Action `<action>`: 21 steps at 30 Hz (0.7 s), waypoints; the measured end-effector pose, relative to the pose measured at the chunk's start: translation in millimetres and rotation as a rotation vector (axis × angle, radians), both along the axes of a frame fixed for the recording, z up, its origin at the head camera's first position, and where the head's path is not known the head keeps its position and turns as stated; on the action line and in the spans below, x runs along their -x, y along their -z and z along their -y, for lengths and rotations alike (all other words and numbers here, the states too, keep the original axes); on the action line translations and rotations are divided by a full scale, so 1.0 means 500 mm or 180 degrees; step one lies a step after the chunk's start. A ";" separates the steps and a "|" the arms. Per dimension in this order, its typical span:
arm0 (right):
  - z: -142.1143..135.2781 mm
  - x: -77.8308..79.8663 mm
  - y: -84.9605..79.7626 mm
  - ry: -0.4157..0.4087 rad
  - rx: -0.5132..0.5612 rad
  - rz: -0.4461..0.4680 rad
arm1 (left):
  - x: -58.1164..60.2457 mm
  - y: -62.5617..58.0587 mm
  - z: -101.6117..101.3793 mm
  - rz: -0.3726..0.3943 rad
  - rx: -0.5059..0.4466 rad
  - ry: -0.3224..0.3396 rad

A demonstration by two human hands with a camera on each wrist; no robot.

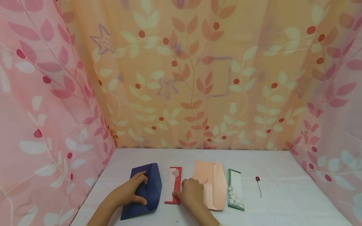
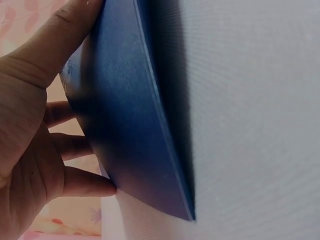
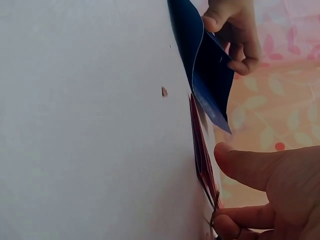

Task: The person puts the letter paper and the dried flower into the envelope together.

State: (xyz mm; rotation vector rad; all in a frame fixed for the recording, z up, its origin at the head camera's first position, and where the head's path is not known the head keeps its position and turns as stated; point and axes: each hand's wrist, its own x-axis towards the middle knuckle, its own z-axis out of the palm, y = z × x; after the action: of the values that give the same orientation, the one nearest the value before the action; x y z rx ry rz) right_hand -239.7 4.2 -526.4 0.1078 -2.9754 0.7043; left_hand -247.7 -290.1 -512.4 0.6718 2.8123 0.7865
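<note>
A dark blue envelope [image 1: 154,188] lies at the left with its flap folded out to the right. My left hand [image 1: 132,192] grips it across the flap crease, thumb near the lower end and fingers toward the upper end. The left wrist view shows the thumb along the envelope [image 2: 125,100] and several fingertips at its edge. My right hand [image 1: 193,194] is at the right edge of a red card [image 1: 173,175] with a white floral panel. Its thumb overlaps the card, and its spread fingers reach toward a peach envelope [image 1: 219,188], partly covering it.
Right of the peach envelope lies a green-bordered floral card [image 1: 236,190]. Farther right is a small dried red rose [image 1: 257,179] on a thin stem. Leaf-patterned curtains [image 1: 186,78] enclose the back and sides of the white table [image 1: 288,201].
</note>
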 end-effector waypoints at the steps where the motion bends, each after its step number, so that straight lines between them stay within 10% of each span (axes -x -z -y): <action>1: 0.003 -0.002 0.000 0.0011 -0.0032 -0.0017 | -0.001 0.000 0.000 -0.0009 0.0009 0.0002; 21: 0.029 -0.010 0.021 0.0247 -0.0140 -0.0224 | -0.004 0.002 -0.002 -0.0060 0.0034 0.0054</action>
State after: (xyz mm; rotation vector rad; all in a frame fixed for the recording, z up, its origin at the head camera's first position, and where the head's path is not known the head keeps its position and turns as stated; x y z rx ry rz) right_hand -234.7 -10.5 -537.1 0.0195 -2.9109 0.6132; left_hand -245.5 -289.0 -513.3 0.7041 2.8216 0.7656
